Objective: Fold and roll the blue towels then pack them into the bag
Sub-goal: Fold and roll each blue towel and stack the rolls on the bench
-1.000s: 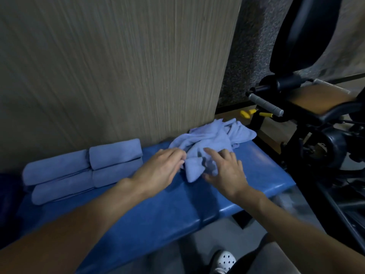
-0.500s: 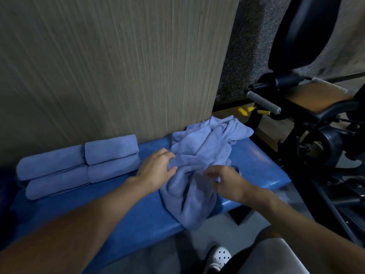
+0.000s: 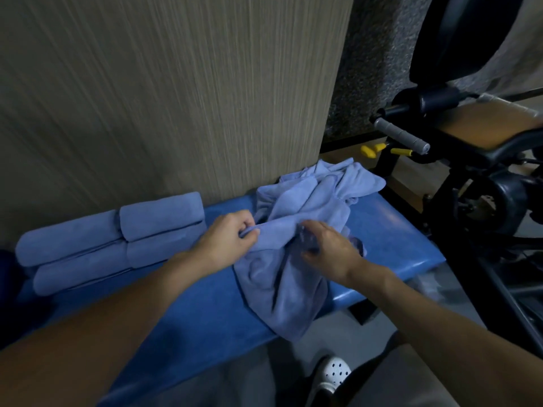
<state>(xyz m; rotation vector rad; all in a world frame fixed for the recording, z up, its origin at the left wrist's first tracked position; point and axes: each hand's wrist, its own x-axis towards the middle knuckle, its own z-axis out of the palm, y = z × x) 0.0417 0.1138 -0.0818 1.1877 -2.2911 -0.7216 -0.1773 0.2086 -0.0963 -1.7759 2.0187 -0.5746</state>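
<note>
Blue towel (image 3: 282,289) hangs off the bench (image 3: 182,318) edge, centre frame; I read left grip (image 3: 227,243) pinching its hem, right grip (image 3: 330,249) clutching cloth, probably to find corners.

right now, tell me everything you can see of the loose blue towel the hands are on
The loose towel is soft, plush-looking pale blue cloth, unfolded and rumpled. It lies across the blue bench, its lower part hanging over the front edge. Its upper part runs into a crumpled heap by the wall, so its full outline cannot be told. The left hand pinches its top edge; the right hand, blurred, seems to grip a fold beside it.
</note>
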